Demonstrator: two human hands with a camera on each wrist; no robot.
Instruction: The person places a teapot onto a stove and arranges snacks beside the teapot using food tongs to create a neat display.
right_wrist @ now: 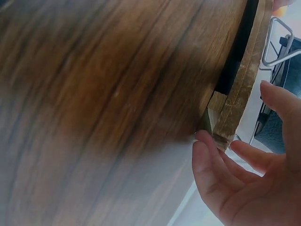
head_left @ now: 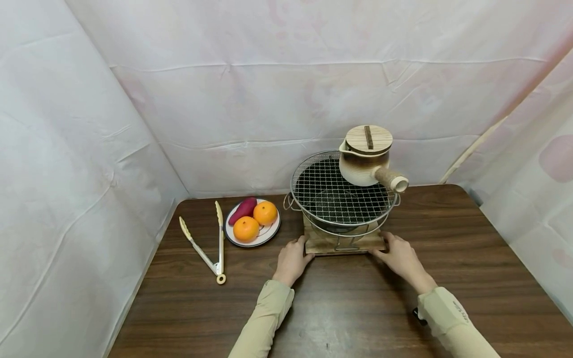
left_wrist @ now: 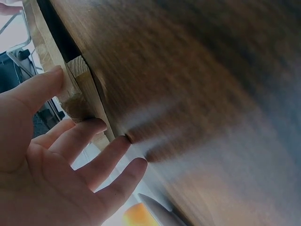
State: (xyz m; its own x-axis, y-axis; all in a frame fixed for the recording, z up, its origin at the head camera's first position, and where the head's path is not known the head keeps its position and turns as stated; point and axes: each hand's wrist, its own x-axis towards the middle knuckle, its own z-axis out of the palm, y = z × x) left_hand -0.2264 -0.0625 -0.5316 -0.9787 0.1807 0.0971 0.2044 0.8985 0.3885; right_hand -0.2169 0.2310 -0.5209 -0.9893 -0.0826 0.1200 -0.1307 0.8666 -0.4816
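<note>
A wooden board [head_left: 321, 245] carries a round tabletop grill, topped by a wire mesh [head_left: 329, 196]. At the board's front left corner, my left hand [head_left: 292, 259] grips it. In the left wrist view the thumb [left_wrist: 47, 84] presses on the board's edge while the fingers spread by its corner and low strip. My right hand [head_left: 400, 256] holds the front right corner, with fingertips [right_wrist: 203, 136] right at the wood in the right wrist view. On the mesh's right side sits a ceramic side-handled pot [head_left: 358, 171] with a wooden lid [head_left: 378, 138], its handle pointing front right.
Left of the grill, a plate [head_left: 269, 232] bears two oranges [head_left: 246, 229] and a purple sweet potato [head_left: 243, 211]. Spread tongs [head_left: 221, 253] lie farther left on the brown table [head_left: 349, 318]. A pale curtain [head_left: 250, 109] hangs behind and at both sides.
</note>
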